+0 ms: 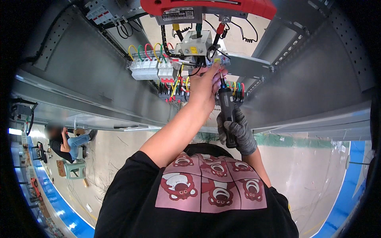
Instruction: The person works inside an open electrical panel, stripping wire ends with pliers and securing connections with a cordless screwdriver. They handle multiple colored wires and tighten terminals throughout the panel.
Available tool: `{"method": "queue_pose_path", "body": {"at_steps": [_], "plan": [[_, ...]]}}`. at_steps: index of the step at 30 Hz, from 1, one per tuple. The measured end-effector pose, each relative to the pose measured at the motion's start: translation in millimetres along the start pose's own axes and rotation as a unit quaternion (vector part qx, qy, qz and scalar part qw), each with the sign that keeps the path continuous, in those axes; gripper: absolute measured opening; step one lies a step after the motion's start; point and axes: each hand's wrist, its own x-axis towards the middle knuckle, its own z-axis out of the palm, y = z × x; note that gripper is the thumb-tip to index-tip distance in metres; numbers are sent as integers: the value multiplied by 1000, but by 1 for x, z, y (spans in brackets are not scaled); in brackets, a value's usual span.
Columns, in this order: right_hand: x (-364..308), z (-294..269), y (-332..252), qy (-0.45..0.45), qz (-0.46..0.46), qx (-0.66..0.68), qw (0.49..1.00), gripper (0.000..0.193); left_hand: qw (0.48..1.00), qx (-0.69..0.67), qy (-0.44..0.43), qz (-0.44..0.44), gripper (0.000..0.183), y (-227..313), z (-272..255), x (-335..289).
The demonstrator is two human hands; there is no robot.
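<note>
My right hand (243,134), in a grey glove, is wrapped around a black cordless electric screwdriver (226,104). Its thin bit points up at a small clear-covered terminal part (224,60) with a yellow mark. Right beside the bit is my bare left hand (202,88), its fingers bent and pressed together against that part; what they grip is hidden. Thin black wires (195,64) run past the left fingertips. Just above sits a pale grey block (198,41) with a yellow label, which thick black cables enter from above.
White circuit breakers (147,69) with coloured wire loops stand left of my hands. A red-framed switch (210,6) hangs above. Grey cabinet walls (317,67) enclose both sides. At far left, another person (65,142) sits near a green stool (75,169); cable scraps lie on the floor.
</note>
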Motion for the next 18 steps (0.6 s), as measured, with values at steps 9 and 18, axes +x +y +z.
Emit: {"method": "queue_pose_path", "body": {"at_steps": [9, 18], "plan": [[0, -8, -2, 4, 16, -47, 999, 57, 996, -29, -36, -75, 20, 7, -6, 10], [-29, -15, 14, 109, -23, -184, 977, 61, 996, 3, -65, -66, 14, 7, -26, -4]]}}
